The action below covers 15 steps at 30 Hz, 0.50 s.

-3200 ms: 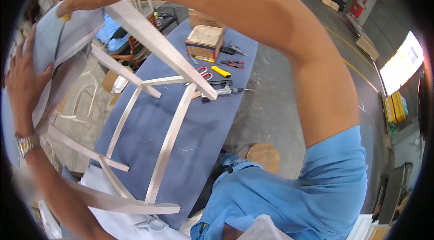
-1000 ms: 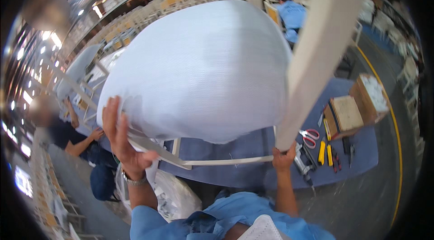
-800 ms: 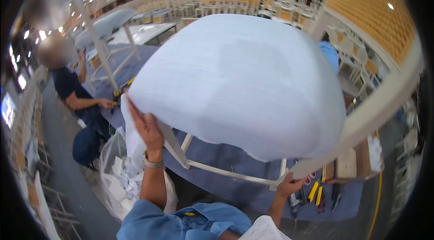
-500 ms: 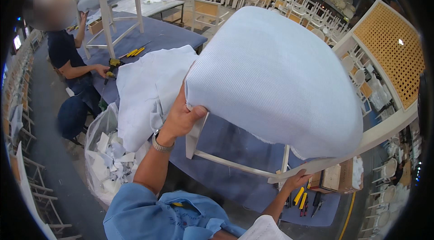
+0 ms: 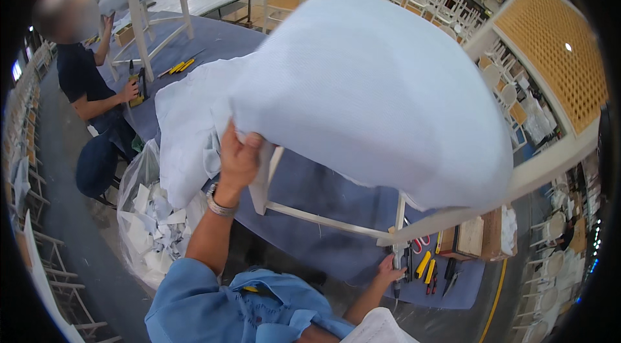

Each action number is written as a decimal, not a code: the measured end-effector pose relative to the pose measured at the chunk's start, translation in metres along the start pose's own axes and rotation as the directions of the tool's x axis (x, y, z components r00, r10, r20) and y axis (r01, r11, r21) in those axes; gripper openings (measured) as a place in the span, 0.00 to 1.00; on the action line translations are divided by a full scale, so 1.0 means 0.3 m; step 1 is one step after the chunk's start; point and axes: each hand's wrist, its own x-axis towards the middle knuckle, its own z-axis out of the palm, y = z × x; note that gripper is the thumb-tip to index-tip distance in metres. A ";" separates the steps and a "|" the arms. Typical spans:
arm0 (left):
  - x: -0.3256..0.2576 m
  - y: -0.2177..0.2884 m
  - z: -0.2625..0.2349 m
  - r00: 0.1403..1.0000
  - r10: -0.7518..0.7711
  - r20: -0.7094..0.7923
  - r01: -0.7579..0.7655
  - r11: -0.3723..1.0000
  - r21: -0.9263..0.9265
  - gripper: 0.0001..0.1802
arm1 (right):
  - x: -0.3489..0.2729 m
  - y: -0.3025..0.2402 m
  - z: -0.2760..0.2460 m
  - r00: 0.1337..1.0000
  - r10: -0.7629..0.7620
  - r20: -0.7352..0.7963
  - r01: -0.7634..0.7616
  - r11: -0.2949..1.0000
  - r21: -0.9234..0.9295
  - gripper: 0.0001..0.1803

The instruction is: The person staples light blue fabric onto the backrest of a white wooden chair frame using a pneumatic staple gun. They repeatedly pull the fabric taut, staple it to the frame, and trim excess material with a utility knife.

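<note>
A chair with a light blue-white fabric-covered seat (image 5: 381, 97) stands tilted in front of me, its pale legs and rail below. My left hand (image 5: 240, 157) grips the seat's near-left corner, thumb on the fabric and a metal watch on the wrist. Down by the chair's front leg, my right hand (image 5: 387, 270) reaches with fingers spread against a grey metal tool (image 5: 399, 257) with a hose, which looks like a staple gun. The chair's woven cane back (image 5: 550, 52) rises at the right.
White fabric pieces (image 5: 187, 123) lie left on the blue-covered table (image 5: 310, 239). Below hangs a clear bag of scraps (image 5: 139, 214). Yellow-handled cutters (image 5: 425, 265), pliers (image 5: 451, 275) and cardboard boxes (image 5: 495, 233) sit front right. Far left, a co-worker (image 5: 97, 78) holds a tool beside another chair.
My right hand has left the chair's frame and dropped down to the grey tool. The chair has shifted slightly left and up in view, my left hand still on its corner.
</note>
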 end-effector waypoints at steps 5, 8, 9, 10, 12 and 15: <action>-0.005 -0.079 -0.063 0.963 0.267 -0.027 -0.232 0.878 0.420 0.33 | 0.026 0.079 0.074 0.957 -0.215 -0.196 0.200 0.975 -0.094 0.31; 0.007 -0.081 -0.080 0.956 0.293 -0.017 -0.237 0.804 0.545 0.33 | 0.083 0.022 0.157 0.967 -0.158 -0.200 0.121 0.975 -0.187 0.28; -0.001 -0.080 -0.133 0.965 0.260 -0.032 -0.197 0.802 0.564 0.33 | 0.074 0.038 0.212 0.969 -0.167 -0.180 0.129 0.971 -0.203 0.28; 0.002 -0.100 -0.170 0.976 0.216 -0.038 -0.156 0.804 0.574 0.33 | 0.052 0.030 0.223 0.966 -0.191 -0.177 0.151 0.964 -0.218 0.27; 0.005 -0.178 -0.255 0.990 0.125 -0.068 -0.069 0.839 0.541 0.34 | 0.066 -0.011 0.209 0.989 -0.117 -0.091 0.103 0.984 -0.146 0.26; -0.008 -0.004 0.036 0.985 0.026 -0.168 0.014 0.973 0.230 0.39 | -0.018 -0.055 0.259 0.994 -0.107 0.016 0.107 0.994 -0.029 0.27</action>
